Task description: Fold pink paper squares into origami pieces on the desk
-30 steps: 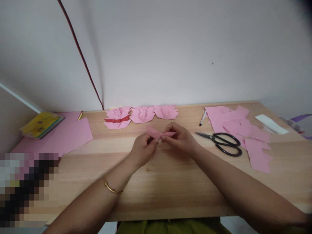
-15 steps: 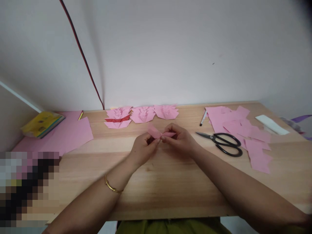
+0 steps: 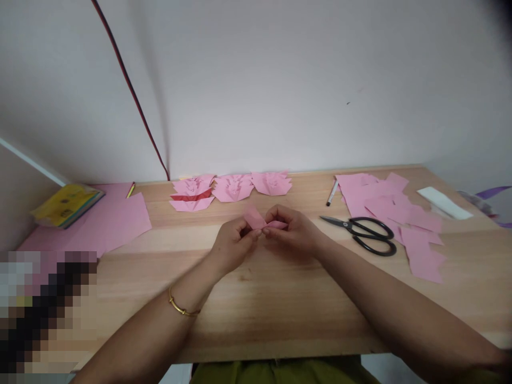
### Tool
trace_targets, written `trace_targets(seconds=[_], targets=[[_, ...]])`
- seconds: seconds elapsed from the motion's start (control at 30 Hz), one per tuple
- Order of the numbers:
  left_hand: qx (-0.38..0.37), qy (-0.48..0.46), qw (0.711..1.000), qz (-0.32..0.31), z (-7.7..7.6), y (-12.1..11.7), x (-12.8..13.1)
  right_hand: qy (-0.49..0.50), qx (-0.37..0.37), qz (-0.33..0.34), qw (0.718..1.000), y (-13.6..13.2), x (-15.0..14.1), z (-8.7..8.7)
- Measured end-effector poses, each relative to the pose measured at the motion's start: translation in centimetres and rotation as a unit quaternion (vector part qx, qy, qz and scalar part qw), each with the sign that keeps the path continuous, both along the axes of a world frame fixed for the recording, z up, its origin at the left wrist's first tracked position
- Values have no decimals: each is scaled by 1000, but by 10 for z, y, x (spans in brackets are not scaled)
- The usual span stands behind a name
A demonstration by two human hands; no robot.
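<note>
A small folded piece of pink paper point(image 3: 255, 217) is pinched between both hands above the middle of the wooden table point(image 3: 256, 314). My left hand point(image 3: 236, 237) grips its left part, thumb and fingers pressed together. On the other side, my right hand point(image 3: 294, 232) pinches the right part, with its thumb close to the left thumb. Part of the paper is hidden behind the fingers. Beyond the hands lie folded pink paper shapes point(image 3: 234, 189) in overlapping rows, with one red folded piece point(image 3: 192, 196) among them.
Black-handled scissors point(image 3: 360, 232) lie to the right, near a white marker point(image 3: 333, 192). Pink paper offcuts point(image 3: 422, 253) and a white strip point(image 3: 444, 202) are farther right. On the left are large pink sheets point(image 3: 128, 216), a yellow packet point(image 3: 66, 205) and a yellow pencil stub point(image 3: 130, 190).
Both hands keep their pinch on the pink paper, whose left flap stands slightly differently. The whole view has shifted a little; the things on the table lie as before.
</note>
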State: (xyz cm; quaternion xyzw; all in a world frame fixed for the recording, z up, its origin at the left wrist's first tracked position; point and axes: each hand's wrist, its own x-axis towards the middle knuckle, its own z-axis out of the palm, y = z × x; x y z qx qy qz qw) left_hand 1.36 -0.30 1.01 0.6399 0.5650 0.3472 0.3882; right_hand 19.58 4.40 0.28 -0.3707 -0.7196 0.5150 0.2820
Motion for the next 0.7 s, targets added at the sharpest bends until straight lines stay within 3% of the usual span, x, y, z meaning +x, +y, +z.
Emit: trace_targets(seconds=[0.33, 0.7], targets=[[15, 27, 999, -9, -3, 1, 2, -17, 10, 3, 1000, -1, -2, -2], [12, -17, 1000, 0, -7, 2, 1, -29, 51, 24, 998, -2, -4, -8]])
